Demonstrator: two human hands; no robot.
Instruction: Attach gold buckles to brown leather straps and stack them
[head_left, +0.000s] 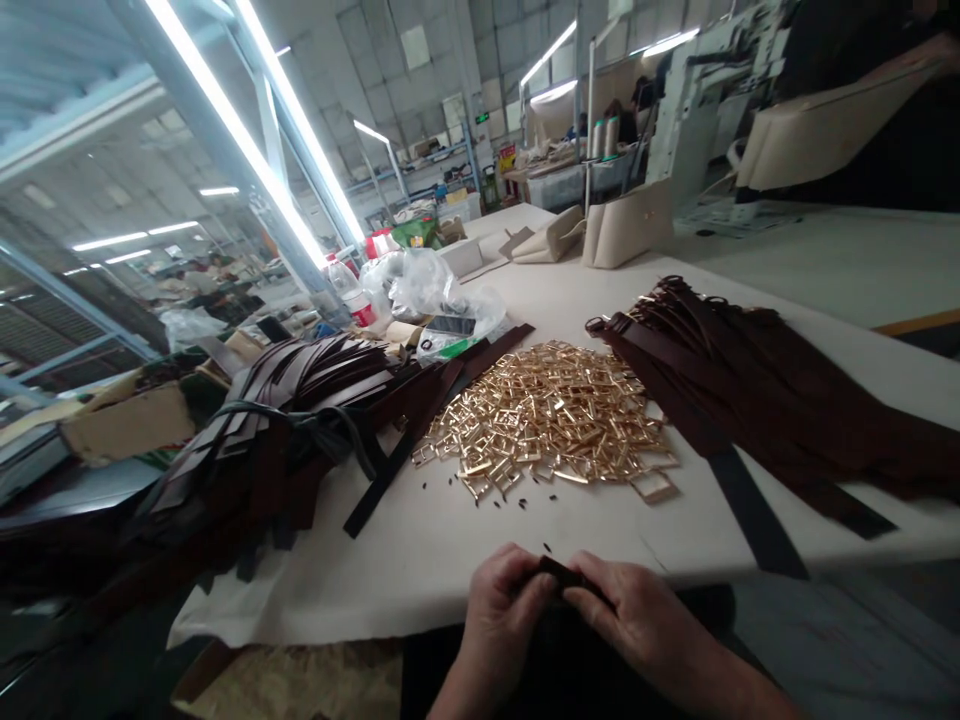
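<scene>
Both my hands meet at the near edge of the white table (420,540). My left hand (501,612) and my right hand (637,615) are closed, pinching a dark brown leather strap (564,573) between their fingertips. Whether a buckle is on the strap is hidden. Just beyond my hands lies a heap of gold metal buckles (551,418). To the left is a pile of dark brown straps (300,400), fanned out. A second pile of brown straps with gold buckles fitted (750,380) lies on the right.
Plastic bags (431,290), a bottle (351,290) and beige bag parts (626,225) stand farther back on the table. A black strip (757,520) hangs over the near edge at right. Cardboard pieces (124,425) sit at left. People work at sewing machines (705,90) in the distance.
</scene>
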